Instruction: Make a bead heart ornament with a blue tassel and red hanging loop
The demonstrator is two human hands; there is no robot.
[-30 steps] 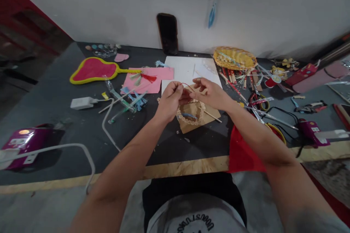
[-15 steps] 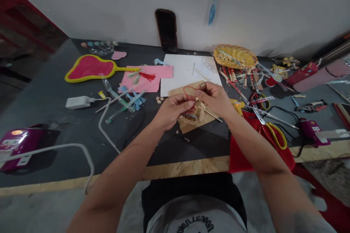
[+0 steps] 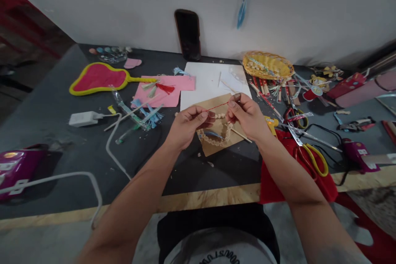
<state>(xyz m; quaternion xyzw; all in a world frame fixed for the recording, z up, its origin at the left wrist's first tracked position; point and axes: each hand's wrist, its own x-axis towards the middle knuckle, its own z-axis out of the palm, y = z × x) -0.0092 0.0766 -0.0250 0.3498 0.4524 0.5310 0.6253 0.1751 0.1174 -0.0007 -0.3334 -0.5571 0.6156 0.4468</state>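
A thin red thread (image 3: 218,107) runs taut between my two hands. My left hand (image 3: 192,123) pinches one end of it between thumb and fingers. My right hand (image 3: 243,113) has its fingers closed on the other end. Just below them, a ring of small pale beads or flowers (image 3: 216,142) lies over a brown paper piece (image 3: 210,150), partly behind my fingers. Something slim and blue (image 3: 213,134) shows inside the ring. Close to my right hand, a thin wooden stick (image 3: 241,135) lies across the paper.
Behind my hands is a white board (image 3: 201,78), with a phone (image 3: 188,35) propped against the wall. Pink paper (image 3: 185,84) with tassels and a pink-and-yellow fan shape (image 3: 99,79) lie left. A wicker basket (image 3: 278,66), scissors (image 3: 315,159) and red cloth (image 3: 275,181) are right.
The red thread, a loose loop before, is now pulled straight. My hands have moved apart, and more of the pale ring shows lower down between them.
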